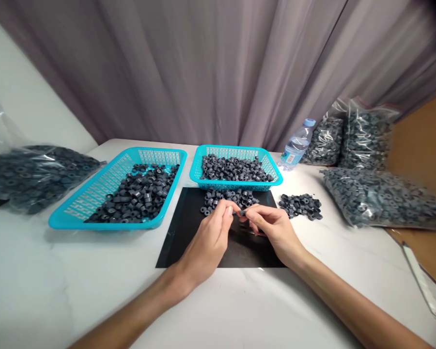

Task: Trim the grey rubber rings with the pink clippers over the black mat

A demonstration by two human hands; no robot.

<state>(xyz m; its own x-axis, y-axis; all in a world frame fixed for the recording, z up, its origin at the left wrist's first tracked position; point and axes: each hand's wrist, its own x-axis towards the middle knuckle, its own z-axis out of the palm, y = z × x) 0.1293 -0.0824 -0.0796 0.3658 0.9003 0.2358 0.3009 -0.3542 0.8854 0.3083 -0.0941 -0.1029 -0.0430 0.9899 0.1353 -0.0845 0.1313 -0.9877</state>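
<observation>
My left hand [212,237] and my right hand [276,228] meet above a black mat [189,242]. Between their fingertips is a small dark grey plastic piece [242,213], pinched from both sides; whether it is one piece or two I cannot tell. Under my right hand, partly covered by its fingers, lies a slim tool with reddish handles [254,232], its kind unclear. Just beyond my fingers a heap of dark grey ring-shaped pieces [209,198] rests on the mat's far part. A smaller heap of similar pieces [301,206] sits on the white table to the right.
Two turquoise baskets, one at left [105,225] and one behind the mat [240,185], hold many such pieces. Filled clear bags lie left [39,169] and right [381,198], with more standing behind [366,135]. A water bottle [298,145] and a white-handled knife-like tool [421,278] are also at right.
</observation>
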